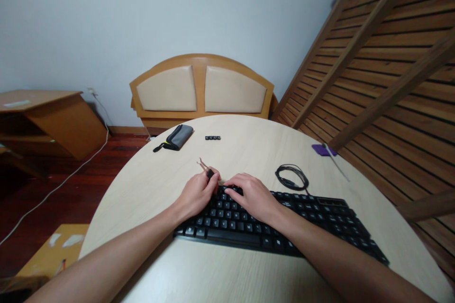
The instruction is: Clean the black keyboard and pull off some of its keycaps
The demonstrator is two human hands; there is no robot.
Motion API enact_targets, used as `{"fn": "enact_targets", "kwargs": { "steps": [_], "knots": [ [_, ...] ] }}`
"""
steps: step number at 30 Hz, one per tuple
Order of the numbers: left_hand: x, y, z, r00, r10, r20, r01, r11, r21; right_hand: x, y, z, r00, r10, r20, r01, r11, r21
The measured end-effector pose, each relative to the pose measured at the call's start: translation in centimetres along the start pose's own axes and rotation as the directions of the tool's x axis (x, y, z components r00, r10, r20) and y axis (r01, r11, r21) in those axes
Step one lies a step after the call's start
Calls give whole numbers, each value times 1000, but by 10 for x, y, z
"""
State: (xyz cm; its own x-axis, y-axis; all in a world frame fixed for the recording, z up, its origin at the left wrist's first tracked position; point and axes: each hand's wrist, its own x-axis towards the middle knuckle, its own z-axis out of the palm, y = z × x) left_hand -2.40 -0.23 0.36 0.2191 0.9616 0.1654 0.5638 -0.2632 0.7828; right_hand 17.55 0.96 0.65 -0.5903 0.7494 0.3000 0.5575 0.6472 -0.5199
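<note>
A black keyboard lies slantwise on the round table, its left part under my hands. My left hand is closed around a keycap puller, whose thin metal prongs point up and away from me. A dark piece shows between thumb and fingers. At the keyboard's back edge my right hand rests with bent fingers, thumb apart over the upper keys. Its fingertips are close to the left hand; I see nothing held in it. Several loose black keycaps stand in a row farther back.
Back left on the table is a grey and black pouch. A coiled black cable lies behind the keyboard. To the right are a purple item and a thin stick. A slatted wooden frame leans beside the table.
</note>
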Motion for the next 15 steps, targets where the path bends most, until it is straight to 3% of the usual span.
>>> {"fn": "enact_targets", "kwargs": {
  "steps": [8, 15],
  "knots": [
    [3, -3, 1, 999, -15, -35, 5, 957, -289, -2, 1, -1, 996, 59, -71, -53, 994, 96],
    [2, 2, -1, 998, 3, -64, -6, 999, -34, -1, 8, -1, 990, 111, -90, -105, 992, 63]
  ]
}}
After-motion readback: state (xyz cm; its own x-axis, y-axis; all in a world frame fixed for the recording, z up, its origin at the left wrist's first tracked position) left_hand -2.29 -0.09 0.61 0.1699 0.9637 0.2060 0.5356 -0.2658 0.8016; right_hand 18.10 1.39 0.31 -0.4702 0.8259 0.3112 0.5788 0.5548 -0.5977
